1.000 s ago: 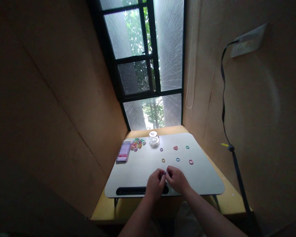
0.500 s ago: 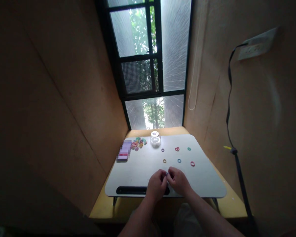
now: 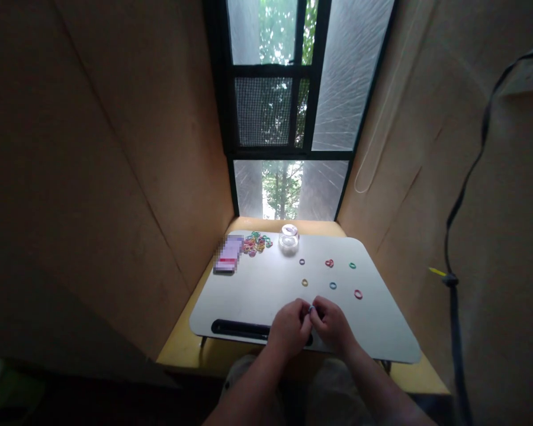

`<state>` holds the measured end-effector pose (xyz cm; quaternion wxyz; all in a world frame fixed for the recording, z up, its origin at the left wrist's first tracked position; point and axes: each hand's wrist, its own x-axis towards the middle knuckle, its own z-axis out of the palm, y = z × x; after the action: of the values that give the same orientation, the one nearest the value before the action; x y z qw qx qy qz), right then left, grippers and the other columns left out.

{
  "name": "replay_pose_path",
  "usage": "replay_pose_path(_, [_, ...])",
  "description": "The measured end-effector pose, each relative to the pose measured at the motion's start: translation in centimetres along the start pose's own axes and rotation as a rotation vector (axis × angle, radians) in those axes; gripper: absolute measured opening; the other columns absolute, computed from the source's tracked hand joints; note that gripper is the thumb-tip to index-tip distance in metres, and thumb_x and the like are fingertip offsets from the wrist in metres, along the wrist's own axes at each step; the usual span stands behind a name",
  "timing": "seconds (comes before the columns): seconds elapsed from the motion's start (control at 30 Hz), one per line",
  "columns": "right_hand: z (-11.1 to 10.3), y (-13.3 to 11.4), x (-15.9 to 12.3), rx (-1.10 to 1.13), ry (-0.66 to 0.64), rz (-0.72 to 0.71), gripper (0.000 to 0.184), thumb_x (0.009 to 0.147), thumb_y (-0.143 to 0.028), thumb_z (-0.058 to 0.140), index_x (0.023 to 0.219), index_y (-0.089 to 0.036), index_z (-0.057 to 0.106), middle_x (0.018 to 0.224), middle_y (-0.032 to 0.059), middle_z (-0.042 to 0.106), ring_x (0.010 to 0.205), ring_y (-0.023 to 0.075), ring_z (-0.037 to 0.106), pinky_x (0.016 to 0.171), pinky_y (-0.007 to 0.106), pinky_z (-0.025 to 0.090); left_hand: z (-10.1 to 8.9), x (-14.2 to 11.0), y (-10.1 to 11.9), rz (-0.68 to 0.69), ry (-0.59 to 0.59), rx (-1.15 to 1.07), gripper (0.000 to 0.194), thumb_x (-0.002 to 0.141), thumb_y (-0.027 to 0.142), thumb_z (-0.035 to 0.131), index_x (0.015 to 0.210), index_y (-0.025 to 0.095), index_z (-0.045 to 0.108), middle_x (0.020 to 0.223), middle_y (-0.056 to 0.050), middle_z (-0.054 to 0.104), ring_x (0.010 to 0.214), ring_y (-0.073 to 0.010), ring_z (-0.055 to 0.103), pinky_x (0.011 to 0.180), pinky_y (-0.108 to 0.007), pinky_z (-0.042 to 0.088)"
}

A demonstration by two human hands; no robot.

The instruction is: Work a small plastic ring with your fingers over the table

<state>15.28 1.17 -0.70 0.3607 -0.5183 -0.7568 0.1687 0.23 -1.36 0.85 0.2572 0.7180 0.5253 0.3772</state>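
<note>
My left hand (image 3: pixel 289 326) and my right hand (image 3: pixel 334 324) meet above the near edge of a white folding table (image 3: pixel 244 296). Between their pinched fingertips is a small pale bluish hair tie (image 3: pixel 310 309), mostly covered by the fingers. Beyond the hands, small hair ties lie apart in two rows: a dark purplish one (image 3: pixel 302 261), a red-and-white clump (image 3: pixel 329 263) and a green one (image 3: pixel 352 265) behind; a yellow one (image 3: pixel 305 283), a blue one (image 3: pixel 333 286) and a pink one (image 3: pixel 358 294) in front.
A pile of mixed hair ties (image 3: pixel 256 244) lies at the back left, beside a blurred-out phone-like object (image 3: pixel 229 254). A clear round container (image 3: pixel 288 242) stands at the back edge. The table has a black slot (image 3: pixel 240 329) near its front. Walls flank both sides; a black cable (image 3: pixel 449 225) hangs right.
The camera view has shifted, so the table sits a little higher and further right in the picture. Both hands stay together, pinching the small hair tie.
</note>
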Motion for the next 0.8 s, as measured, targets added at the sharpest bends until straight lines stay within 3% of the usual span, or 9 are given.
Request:
replay_pose_path(0.3, [0.21,0.49,0.77,-0.021,-0.032,0.011,0.019,0.082,-0.028,0.048,0.065,-0.021,0.043,0.058,-0.0032,0.046,0.056,0.0122,0.043,0.054,0.024,0.03,-0.28,0.78,-0.53,-0.002,-0.033,-0.072,0.012,0.085,0.021,0.05,0.093,0.02,0.059,0.082,-0.001,0.064,0.075,-0.0146,0.056,0.07,-0.026,0.04])
replay_pose_path(0.8, [0.51,0.66,0.58,-0.011,0.02,0.0,0.023,0.085,-0.027,0.044,0.064,-0.021,0.037,0.059,-0.0034,0.045,0.057,0.0123,0.043,0.056,0.025,0.028,0.1,0.75,-0.49,-0.023,0.047,-0.149,0.016,0.087,0.021,0.047,0.089,0.019,0.062,0.083,-0.002,0.066,0.077,-0.0149,0.059,0.072,-0.026,0.042])
